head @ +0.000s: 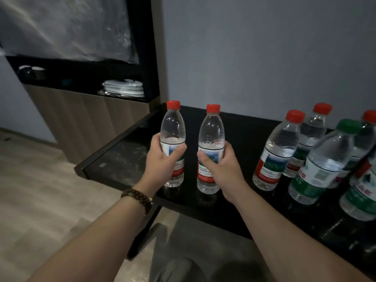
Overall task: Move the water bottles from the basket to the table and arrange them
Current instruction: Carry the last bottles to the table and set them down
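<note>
The left hand (162, 161) is wrapped around the label band of one red-capped bottle (173, 129), thumb across the front, the cap and shoulder rising above the fist. The right hand (221, 167) grasps a second red-capped bottle (211, 131) the same way. Both bottles stand upright with their bases at the black table (234, 204), side by side and slightly apart, near the table's left end. Whether the bases touch the top I cannot tell. Toward the table's right end stands a cluster of bottles (278, 151), one green-capped (323, 161). A beaded bracelet (138, 197) circles the left wrist.
</note>
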Available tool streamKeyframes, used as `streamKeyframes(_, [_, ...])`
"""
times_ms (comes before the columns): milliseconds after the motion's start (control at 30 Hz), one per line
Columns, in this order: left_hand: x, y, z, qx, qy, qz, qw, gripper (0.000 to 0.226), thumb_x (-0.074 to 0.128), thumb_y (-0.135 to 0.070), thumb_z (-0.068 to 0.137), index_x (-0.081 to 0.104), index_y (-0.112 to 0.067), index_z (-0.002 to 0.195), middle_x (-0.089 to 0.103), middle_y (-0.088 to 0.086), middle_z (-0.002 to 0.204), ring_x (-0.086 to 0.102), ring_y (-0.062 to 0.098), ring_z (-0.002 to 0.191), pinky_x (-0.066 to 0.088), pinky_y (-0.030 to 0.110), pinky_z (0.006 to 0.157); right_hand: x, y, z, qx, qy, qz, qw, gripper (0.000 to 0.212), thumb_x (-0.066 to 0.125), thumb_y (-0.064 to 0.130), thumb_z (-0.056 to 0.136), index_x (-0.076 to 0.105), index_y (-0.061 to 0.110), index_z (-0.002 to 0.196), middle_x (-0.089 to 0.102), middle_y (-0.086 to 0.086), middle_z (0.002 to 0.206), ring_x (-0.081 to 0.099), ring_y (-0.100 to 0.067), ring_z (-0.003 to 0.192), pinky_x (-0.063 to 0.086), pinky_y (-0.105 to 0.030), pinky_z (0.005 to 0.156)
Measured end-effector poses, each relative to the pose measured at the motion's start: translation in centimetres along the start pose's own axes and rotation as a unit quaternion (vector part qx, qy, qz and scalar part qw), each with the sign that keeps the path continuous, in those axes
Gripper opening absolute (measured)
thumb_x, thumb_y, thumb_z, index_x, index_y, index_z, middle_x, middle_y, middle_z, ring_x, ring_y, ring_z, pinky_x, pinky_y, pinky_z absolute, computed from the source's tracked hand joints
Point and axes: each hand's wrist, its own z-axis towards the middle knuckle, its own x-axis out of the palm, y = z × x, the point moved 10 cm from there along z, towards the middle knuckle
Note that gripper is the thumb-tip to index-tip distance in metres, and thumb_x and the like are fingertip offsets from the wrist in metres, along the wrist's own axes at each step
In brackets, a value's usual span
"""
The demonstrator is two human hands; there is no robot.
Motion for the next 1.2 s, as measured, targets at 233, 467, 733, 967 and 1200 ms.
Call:
streamKeyframes(233, [-0.4,-0.3,0.9,0.039,0.008,0.039,0.998,0.069,0.081,-0.030,0.087,0.042,-0.023,0.143,0.063,-0.008,0.127,0.063,0.010,0.118,0.054,0.046,0.104,0.7,0.5,0.9,-0.019,0.019,-0.043,0.999,0.075,0.081,0.018,0.086,0.035,0.036,0.143,0.055,0.023,0.116,0.057,0.002,0.099,0.043,-0.014,0.074])
streamKeyframes(467, [-0.1,2.0,0.6,-0.009,0.042,0.028,0.999,0.067,0.078,-0.034,0.089,0.041,-0.029,0.144,0.060,-0.006,0.136,0.059,0.016,0.126,0.049,0.048,0.108,0.4,-1.2,0.5,-0.011,0.042,-0.104,0.994,0.086,0.078,0.026,0.090,0.018,0.041,0.150,0.044,0.019,0.131,0.044,-0.005,0.121,0.043,-0.034,0.102])
streamKeyframes(733, [-1.0,4.4,-0.3,-0.075,0.141,0.170,0.972,0.077,0.087,-0.015,0.079,0.045,-0.032,0.142,0.063,-0.014,0.130,0.060,0.009,0.122,0.047,0.047,0.112,-0.4,-2.8,0.2,0.039,0.139,-0.192,0.971,0.088,0.082,0.013,0.085,0.027,0.037,0.150,0.054,0.023,0.115,0.054,-0.006,0.116,0.043,-0.029,0.096])
streamKeyframes(967, [-0.5,4.7,-1.0,-0.026,0.017,0.237,0.971,0.084,0.096,-0.040,0.065,0.051,-0.028,0.136,0.055,-0.008,0.128,0.058,0.011,0.117,0.055,0.040,0.101,-1.3,-3.3,0.5,-0.020,-0.034,-0.235,0.971,0.087,0.092,0.033,0.072,0.041,0.032,0.143,0.052,0.009,0.137,0.052,-0.017,0.130,0.049,-0.044,0.107])
streamKeyframes(1200, [-0.1,6.1,-1.8,-0.094,0.110,0.187,0.972,0.078,0.092,-0.026,0.073,0.052,-0.031,0.140,0.062,-0.011,0.131,0.059,0.009,0.122,0.049,0.047,0.110,-2.1,-5.6,-0.8,0.020,0.019,-0.216,0.976,0.095,0.089,0.022,0.077,0.034,0.029,0.154,0.052,0.006,0.147,0.050,-0.016,0.137,0.043,-0.037,0.109])
